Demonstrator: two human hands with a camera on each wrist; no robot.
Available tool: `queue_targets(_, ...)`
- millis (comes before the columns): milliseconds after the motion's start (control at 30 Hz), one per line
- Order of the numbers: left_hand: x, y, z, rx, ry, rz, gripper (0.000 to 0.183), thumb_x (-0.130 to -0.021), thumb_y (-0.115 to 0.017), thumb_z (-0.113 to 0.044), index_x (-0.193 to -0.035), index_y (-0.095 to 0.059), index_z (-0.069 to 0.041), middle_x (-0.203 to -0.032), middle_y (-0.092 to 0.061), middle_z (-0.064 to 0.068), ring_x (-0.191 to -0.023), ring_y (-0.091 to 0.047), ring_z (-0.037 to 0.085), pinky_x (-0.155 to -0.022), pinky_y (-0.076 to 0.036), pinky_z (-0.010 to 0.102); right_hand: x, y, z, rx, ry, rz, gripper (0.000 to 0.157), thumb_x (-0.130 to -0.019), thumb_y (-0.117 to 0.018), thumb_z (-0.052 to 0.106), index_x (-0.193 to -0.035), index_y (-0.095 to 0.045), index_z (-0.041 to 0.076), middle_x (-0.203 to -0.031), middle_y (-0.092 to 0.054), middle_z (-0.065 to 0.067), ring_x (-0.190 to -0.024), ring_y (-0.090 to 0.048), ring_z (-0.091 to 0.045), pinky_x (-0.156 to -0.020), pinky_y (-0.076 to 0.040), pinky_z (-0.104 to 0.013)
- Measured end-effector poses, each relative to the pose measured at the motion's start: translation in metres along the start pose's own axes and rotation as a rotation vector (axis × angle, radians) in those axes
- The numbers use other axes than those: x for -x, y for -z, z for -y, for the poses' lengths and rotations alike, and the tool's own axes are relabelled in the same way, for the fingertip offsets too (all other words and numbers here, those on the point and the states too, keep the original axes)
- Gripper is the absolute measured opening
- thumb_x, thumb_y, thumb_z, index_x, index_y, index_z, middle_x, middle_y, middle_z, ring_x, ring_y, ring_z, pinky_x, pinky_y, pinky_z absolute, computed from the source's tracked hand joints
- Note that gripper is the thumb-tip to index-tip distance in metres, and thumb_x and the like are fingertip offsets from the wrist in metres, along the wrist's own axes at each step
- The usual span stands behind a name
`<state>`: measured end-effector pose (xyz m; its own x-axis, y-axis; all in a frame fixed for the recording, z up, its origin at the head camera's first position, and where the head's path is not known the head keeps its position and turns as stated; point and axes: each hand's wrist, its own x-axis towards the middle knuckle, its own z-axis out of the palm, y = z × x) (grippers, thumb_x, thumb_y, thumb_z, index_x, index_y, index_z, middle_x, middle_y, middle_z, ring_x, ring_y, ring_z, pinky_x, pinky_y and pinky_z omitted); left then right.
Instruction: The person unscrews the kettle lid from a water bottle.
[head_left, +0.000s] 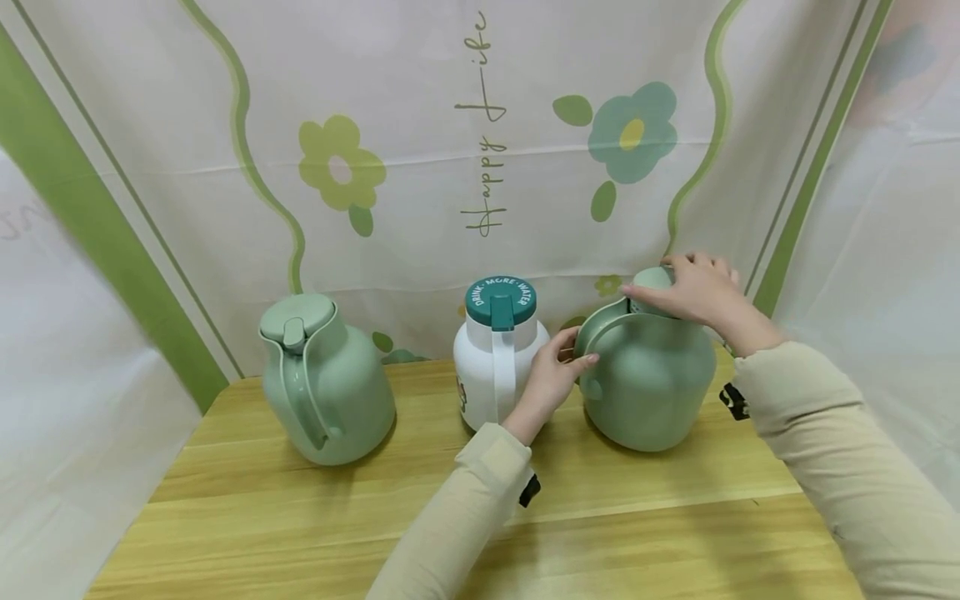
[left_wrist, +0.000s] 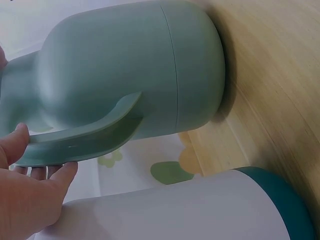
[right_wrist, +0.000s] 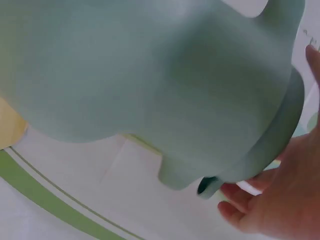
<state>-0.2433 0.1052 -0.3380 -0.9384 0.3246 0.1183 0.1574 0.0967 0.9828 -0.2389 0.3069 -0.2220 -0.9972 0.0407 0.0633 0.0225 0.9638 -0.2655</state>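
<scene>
A pale green thermos jug [head_left: 652,383] stands upright at the right of the table. My left hand [head_left: 551,379] holds its handle [left_wrist: 95,132], thumb on one side and fingers on the other in the left wrist view. At the jug's top, my right hand [head_left: 697,287] grips the round green lid [head_left: 654,279], with the thumb and fingers spread around its edge. In the right wrist view the lid [right_wrist: 285,127] sits at the jug's mouth, and fingertips touch its rim. Whether it is loose, I cannot tell.
Close by my left hand stands a white thermos jug [head_left: 480,358] with a dark green lid [head_left: 500,300]. Another pale green jug [head_left: 348,400] is at the left. All stand on a wooden table [head_left: 300,533] before a printed curtain [head_left: 420,108].
</scene>
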Motion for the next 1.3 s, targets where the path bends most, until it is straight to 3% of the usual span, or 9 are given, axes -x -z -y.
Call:
queue_targets(300,0.001,0.0,0.0,-0.004,0.001,-0.001,0.045,-0.09,-0.066,-0.018,-0.133,-0.055,-0.016,-0.129,-0.06,0.01,-0.121,-0.057,0.027,-0.095,-0.053,0.039,0.006,0.0,0.006,0.04,-0.008,-0.02,0.095,-0.083,-0.052,0.067,-0.138,-0.036,-0.009,-0.133,-0.035,-0.038,-0.116,-0.03,-0.057,-0.088,-0.031,-0.064)
queue_targets(500,0.001,0.001,0.001,-0.007,-0.002,-0.006,0.044,-0.09,-0.066,-0.017,-0.133,-0.056,-0.016,-0.128,-0.06,0.011,-0.121,-0.057,0.028,-0.096,-0.052,0.039,0.004,0.0,0.0,0.021,0.076,-0.001,0.084,-0.087,-0.056,0.053,-0.14,-0.036,-0.008,-0.137,-0.036,-0.038,-0.121,-0.032,-0.057,-0.091,-0.038,-0.067)
queue_targets(767,0.003,0.0,0.001,-0.007,-0.003,-0.011,0.044,-0.089,-0.066,-0.016,-0.132,-0.056,-0.015,-0.127,-0.061,0.011,-0.12,-0.058,0.027,-0.097,-0.052,0.039,0.0,-0.004,-0.008,-0.051,0.191,0.036,0.072,-0.089,-0.052,0.034,-0.142,-0.031,-0.01,-0.137,-0.038,-0.036,-0.114,-0.042,-0.046,-0.085,-0.042,-0.056)
queue_targets(900,0.002,-0.001,0.001,-0.011,-0.003,-0.013,0.045,-0.089,-0.066,-0.015,-0.133,-0.056,-0.014,-0.128,-0.061,0.012,-0.12,-0.058,0.028,-0.097,-0.052,0.038,0.0,-0.006,-0.004,-0.079,0.142,0.004,0.078,-0.091,-0.052,0.047,-0.141,-0.032,-0.01,-0.141,-0.032,-0.038,-0.124,-0.035,-0.052,-0.094,-0.037,-0.063)
queue_targets(1067,0.002,-0.002,0.0,-0.005,0.006,-0.018,0.045,-0.09,-0.066,-0.016,-0.134,-0.055,-0.015,-0.129,-0.06,0.011,-0.121,-0.057,0.028,-0.097,-0.051,0.04,0.005,-0.009,0.005,-0.024,-0.03,-0.084,0.105,-0.083,-0.052,0.069,-0.138,-0.027,-0.017,-0.134,-0.023,-0.049,-0.122,-0.022,-0.062,-0.099,-0.024,-0.068)
queue_targets(1133,0.002,-0.002,0.0,-0.006,0.001,-0.018,0.045,-0.09,-0.066,-0.016,-0.133,-0.056,-0.015,-0.129,-0.061,0.011,-0.121,-0.057,0.028,-0.097,-0.052,0.04,0.007,-0.008,0.007,-0.005,-0.093,-0.087,0.111,-0.08,-0.051,0.073,-0.137,-0.024,-0.019,-0.128,-0.024,-0.051,-0.118,-0.023,-0.064,-0.096,-0.023,-0.068)
queue_targets(1300,0.001,-0.002,0.0,-0.004,-0.004,-0.015,0.044,-0.09,-0.065,-0.015,-0.133,-0.056,-0.015,-0.128,-0.061,0.011,-0.12,-0.057,0.028,-0.097,-0.052,0.039,0.012,-0.003,0.008,-0.024,-0.121,-0.042,0.108,-0.08,-0.05,0.074,-0.136,-0.027,-0.015,-0.124,-0.029,-0.049,-0.112,-0.027,-0.062,-0.09,-0.028,-0.066)
